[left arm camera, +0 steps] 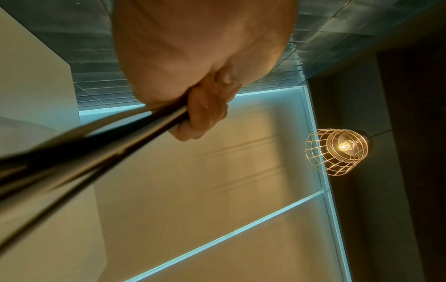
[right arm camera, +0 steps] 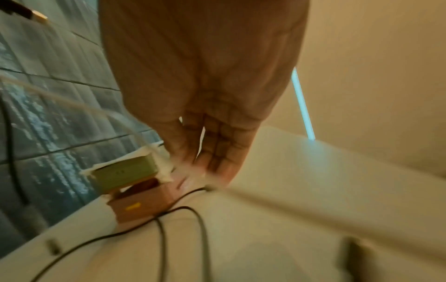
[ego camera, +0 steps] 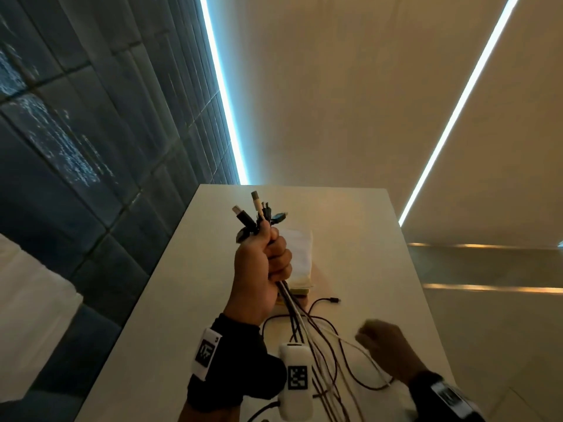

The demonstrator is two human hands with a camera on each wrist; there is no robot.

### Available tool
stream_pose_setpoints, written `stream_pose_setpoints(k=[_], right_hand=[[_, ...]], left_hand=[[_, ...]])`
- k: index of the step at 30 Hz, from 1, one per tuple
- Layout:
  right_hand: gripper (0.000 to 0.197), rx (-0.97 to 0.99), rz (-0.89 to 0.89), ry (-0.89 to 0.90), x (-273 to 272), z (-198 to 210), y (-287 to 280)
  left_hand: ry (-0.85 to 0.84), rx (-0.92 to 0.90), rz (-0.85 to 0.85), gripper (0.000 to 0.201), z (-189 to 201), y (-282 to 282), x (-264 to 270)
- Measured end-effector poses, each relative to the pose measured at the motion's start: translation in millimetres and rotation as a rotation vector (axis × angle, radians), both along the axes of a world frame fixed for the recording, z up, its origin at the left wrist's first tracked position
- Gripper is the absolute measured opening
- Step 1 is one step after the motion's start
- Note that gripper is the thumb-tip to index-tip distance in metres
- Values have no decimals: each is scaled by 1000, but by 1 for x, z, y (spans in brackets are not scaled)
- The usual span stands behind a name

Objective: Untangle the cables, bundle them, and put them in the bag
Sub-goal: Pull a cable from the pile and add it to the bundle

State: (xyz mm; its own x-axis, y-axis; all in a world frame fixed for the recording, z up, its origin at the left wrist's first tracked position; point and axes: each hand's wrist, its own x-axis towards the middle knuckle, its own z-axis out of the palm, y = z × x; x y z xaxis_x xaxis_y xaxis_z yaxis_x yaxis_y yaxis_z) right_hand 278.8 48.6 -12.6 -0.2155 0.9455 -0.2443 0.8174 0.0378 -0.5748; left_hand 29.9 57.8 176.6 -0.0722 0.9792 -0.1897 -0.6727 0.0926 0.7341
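Note:
My left hand (ego camera: 263, 269) is raised above the table and grips a bunch of dark and white cables (ego camera: 292, 303) in its fist. Their plugs (ego camera: 259, 214) stick out above the thumb. In the left wrist view the fingers (left arm camera: 205, 114) curl round the blurred strands (left arm camera: 96, 152). The loose lengths hang down and loop over the table. My right hand (ego camera: 380, 339) hovers low at the right beside a white cable (ego camera: 370, 357). Its fingers (right arm camera: 217, 152) point down, fairly straight, holding nothing I can make out. A black cable (right arm camera: 202, 229) lies below them.
The white table (ego camera: 380, 254) runs away from me, with a dark tiled wall along its left edge. Behind my left hand, a white flat sheet or bag (ego camera: 300, 254) lies on a green box (right arm camera: 125, 171) stacked on a brown box (right arm camera: 142, 206).

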Motion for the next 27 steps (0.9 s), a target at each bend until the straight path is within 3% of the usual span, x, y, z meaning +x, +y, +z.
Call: stream_pose_setpoints(k=[3,8,12,14,16,19,23,27], right_hand=[[23,24,92,-12,-63,-15,33],[42,-221,2,-19,-98,-58,38],[4,-214,-153,167,-93,-64,35],[20,-127,-293,375,-88,-46,37],[23,-37,-383,659,-85,-10,34],[17,51,-285,971,-83,55,22],[16,213,-29,1003,-87,109,11],[16,211,93,992,-91,126,7]], left_hand=[[12,-3,9,34,-1,-2,-3],[88,-37,10,32,-8,-6,-5],[130,-96,-16,34,-20,-5,-8],[159,-138,-9,34,-26,-3,-9],[220,-176,4,32,-33,0,-8],[301,-213,6,31,-38,4,-1],[368,-191,-120,35,-33,1,10],[483,-138,-151,36,-29,0,20]])
